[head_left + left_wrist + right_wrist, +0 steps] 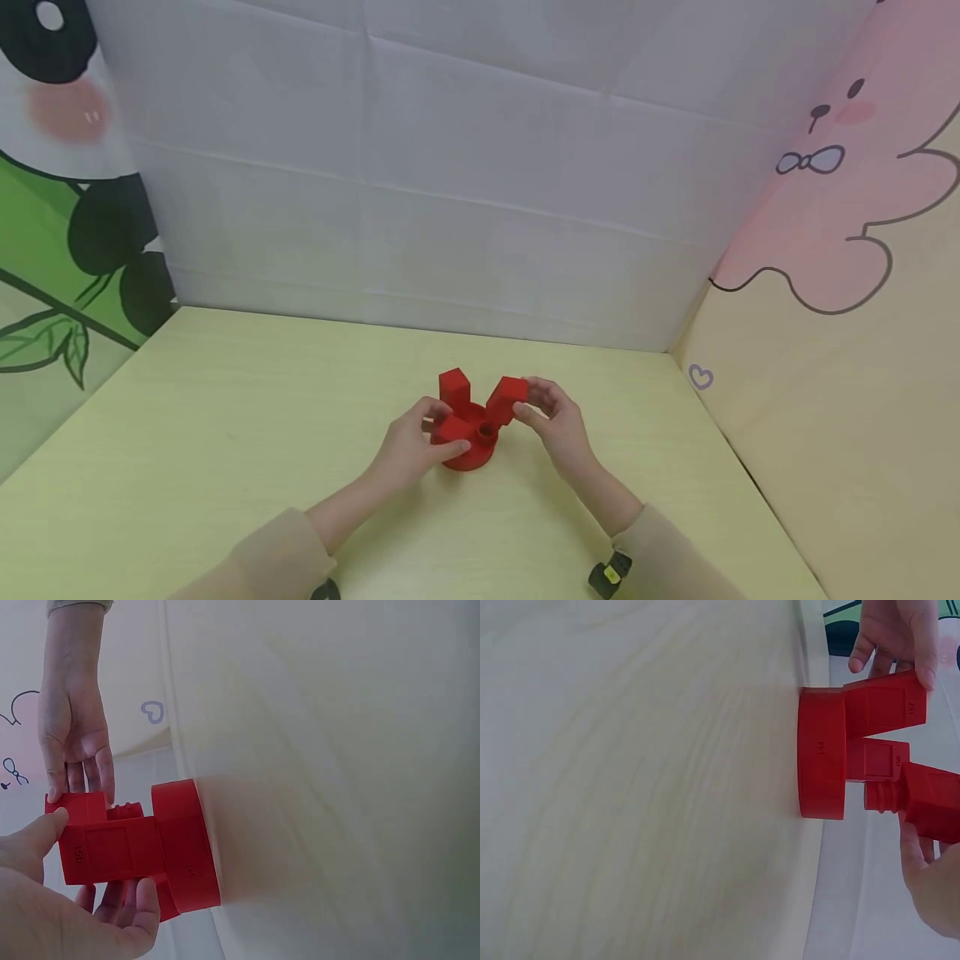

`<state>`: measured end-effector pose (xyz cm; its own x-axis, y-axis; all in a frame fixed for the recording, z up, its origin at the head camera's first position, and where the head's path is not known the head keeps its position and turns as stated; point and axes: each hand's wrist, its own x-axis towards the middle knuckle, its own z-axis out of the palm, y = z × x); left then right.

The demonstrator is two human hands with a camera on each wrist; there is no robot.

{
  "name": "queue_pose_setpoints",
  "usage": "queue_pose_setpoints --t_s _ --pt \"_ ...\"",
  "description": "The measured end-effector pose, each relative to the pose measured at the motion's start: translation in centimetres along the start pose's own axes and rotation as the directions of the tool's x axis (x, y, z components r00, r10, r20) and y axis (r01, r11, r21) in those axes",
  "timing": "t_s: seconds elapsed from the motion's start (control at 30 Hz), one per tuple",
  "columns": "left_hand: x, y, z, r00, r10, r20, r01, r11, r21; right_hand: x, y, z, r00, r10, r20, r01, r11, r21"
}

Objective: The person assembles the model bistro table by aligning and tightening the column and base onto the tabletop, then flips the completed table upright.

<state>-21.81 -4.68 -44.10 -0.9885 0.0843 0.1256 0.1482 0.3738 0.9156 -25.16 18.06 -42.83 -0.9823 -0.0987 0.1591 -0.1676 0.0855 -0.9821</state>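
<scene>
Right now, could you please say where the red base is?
In the head view, the red base is below centre on the table, between the left hand and right hand.

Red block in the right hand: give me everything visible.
The red block has an angular body with flat faces and a round, ridged stub at its lower end; it looks like matte plastic. The right hand holds it with thumb and fingers, raised above the table and leaning. The stub faces down towards the round red base; the right wrist view shows a gap between them. Whether it touches the neighbouring block I can't tell.
</scene>
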Motion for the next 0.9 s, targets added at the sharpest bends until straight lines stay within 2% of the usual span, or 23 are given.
queue_pose_setpoints --t_s 0.4,0.63,0.9 --pt "1.0 -0.9 -1.0 1.0 0.029 0.011 -0.029 0.999 -0.016 -0.4 1.2 0.4 0.999 0.032 -0.003 -0.032 0.996 -0.085" --pt "1.6 -0.9 -1.6 0.999 0.046 0.02 -0.047 0.999 0.011 -0.7 1.9 0.3 0.999 0.034 0.007 -0.032 0.987 -0.158" --pt "2.5 -1.2 -1.9 0.997 0.072 0.035 -0.074 0.995 0.064 -1.3 1.1 0.3 1.0 0.017 0.01 -0.015 0.984 -0.179"
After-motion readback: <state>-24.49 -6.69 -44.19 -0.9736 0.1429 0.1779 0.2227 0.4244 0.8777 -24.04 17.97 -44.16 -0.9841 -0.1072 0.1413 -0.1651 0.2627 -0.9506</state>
